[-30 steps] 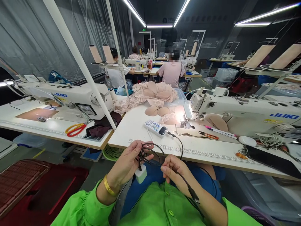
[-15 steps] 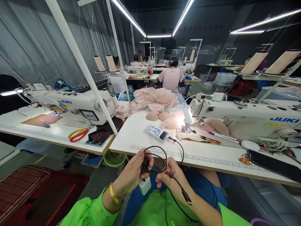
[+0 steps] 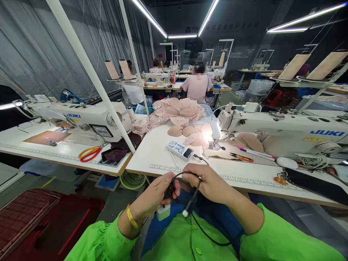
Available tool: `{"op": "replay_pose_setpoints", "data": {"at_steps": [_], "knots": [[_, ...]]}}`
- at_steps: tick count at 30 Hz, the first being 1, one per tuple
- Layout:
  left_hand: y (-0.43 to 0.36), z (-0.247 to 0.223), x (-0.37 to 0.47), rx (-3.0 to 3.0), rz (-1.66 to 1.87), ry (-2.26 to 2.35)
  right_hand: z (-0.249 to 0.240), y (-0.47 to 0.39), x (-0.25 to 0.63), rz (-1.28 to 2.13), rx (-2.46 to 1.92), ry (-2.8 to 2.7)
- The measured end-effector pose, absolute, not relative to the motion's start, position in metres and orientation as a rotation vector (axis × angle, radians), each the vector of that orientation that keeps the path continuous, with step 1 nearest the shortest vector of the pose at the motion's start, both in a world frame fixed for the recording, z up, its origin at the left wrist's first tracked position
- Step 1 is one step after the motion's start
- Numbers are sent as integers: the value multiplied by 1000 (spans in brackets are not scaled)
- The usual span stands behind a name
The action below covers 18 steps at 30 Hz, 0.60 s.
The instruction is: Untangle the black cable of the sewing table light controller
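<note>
My left hand point(image 3: 164, 188) is closed around a bundle of coiled black cable point(image 3: 170, 191). Beneath it hangs a white charger plug point(image 3: 164, 212). My right hand point(image 3: 208, 181) pinches a stretch of the same cable beside the coil, and the cable's connector end point(image 3: 189, 206) dangles below the fingers. On the table just beyond my hands lies a white power bank point(image 3: 179, 150) with a dark display. A black cord with a plug point(image 3: 199, 157) runs from its right end toward my right hand, which hides the rest.
A JUKI sewing machine point(image 3: 285, 130) stands at right, another point(image 3: 81, 119) at left. Beige bra cups point(image 3: 179, 110) are heaped behind the power bank. Thread snips point(image 3: 241, 157), a pen point(image 3: 255, 153) and a black phone point(image 3: 317, 184) lie at right; red-handled scissors point(image 3: 90, 153) at left. Co-workers sit ahead.
My right hand has moved up and turned over, drawing the cable round toward the left hand. The connector end has swung left. My left hand keeps its hold on the coil.
</note>
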<state>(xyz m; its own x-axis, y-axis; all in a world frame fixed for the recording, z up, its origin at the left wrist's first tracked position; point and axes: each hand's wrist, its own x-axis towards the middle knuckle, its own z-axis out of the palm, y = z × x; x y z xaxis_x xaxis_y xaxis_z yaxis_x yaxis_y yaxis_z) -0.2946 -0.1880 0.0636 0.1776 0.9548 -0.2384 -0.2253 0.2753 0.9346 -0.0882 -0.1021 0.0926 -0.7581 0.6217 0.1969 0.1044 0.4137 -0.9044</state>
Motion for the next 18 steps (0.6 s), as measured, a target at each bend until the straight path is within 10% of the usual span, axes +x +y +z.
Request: {"op": "replay_pose_setpoints", "data": {"at_steps": [7,12,18], "knots": [[-188,54,-321,961,1013,1151,72,-82,-70,1606,-477,-902],[-188,53,-329,1047,977,1185,44,-67,-34,1745,-706,-1071],[-184,76,-332,1223,923,1296,67,-53,5,728,-950,-1458]]}}
